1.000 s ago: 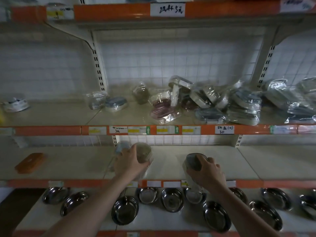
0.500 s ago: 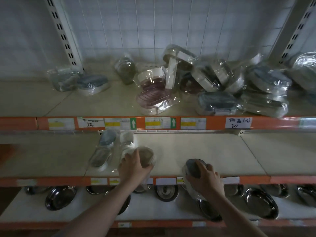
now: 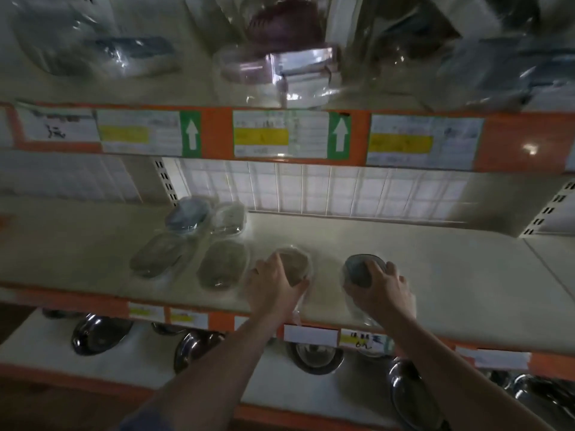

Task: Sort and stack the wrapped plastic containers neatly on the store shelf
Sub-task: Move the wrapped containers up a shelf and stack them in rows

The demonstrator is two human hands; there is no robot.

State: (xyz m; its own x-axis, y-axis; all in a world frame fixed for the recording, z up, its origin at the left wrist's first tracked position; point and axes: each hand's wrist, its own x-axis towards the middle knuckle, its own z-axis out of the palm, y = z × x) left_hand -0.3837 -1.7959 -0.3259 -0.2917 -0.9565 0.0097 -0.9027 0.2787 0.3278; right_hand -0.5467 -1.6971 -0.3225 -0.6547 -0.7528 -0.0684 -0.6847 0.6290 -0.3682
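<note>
One view only, from the head, so no second view shares any of this. It looks forward and down into the shelving from close range, with wide-angle bending at the edges. The orange label rail (image 3: 289, 136) of the upper shelf runs across the upper third of the frame, and the wrapped goods above it are close enough to blur. The middle shelf (image 3: 435, 259) fills the centre, seen from above its front edge. Both forearms enter from the bottom edge, with the left hand (image 3: 273, 284) and the right hand (image 3: 382, 290) just below centre. The lowest shelf (image 3: 37, 340) shows along the bottom.
</note>
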